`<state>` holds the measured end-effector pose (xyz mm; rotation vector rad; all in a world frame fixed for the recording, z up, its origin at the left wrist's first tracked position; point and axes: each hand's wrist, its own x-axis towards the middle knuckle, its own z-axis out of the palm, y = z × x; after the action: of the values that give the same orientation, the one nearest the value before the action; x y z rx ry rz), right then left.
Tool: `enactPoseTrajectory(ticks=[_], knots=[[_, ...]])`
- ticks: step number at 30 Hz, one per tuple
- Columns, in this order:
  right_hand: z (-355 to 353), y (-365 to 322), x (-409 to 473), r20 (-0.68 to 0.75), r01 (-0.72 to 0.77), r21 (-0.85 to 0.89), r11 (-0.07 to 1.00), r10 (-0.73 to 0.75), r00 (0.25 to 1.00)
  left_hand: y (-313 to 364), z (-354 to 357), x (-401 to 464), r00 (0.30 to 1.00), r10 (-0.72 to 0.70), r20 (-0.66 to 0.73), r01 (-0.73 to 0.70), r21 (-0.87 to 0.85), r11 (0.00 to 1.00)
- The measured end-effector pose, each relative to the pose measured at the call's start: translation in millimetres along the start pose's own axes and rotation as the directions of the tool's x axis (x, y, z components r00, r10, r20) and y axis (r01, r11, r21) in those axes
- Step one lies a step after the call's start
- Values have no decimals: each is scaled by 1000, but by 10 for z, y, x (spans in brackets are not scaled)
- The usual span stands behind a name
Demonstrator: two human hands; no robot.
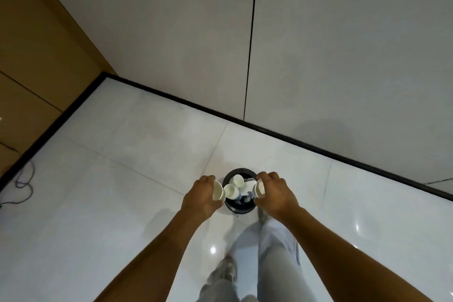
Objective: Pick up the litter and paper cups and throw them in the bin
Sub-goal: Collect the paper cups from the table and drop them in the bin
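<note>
head view: the left hand (202,195) grips a white paper cup (219,191) at the 9 o'clock edge of the round black bin (229,175), and the right hand (274,192) grips a second cup (259,188) at its 3 o'clock edge. two more cups (231,191) lie inside the bin on the tiled floor (122,167).

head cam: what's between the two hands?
The open black bin, two paper cups inside. Left hand and right hand each hold a cup.
</note>
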<state>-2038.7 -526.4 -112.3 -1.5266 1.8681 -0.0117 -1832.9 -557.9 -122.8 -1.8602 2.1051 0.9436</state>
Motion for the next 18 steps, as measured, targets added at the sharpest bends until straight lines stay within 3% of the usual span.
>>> enactPoseTrajectory(ticks=[10,18], knots=[[-410,386,1473,191,149,-115,982,-125,974,228,266,1090,962,-273,-5,262,-262,929],[283,591,2438,249,139,-49,989,-123,961,-95,979,1795,940,-340,-12,317,-332,889]])
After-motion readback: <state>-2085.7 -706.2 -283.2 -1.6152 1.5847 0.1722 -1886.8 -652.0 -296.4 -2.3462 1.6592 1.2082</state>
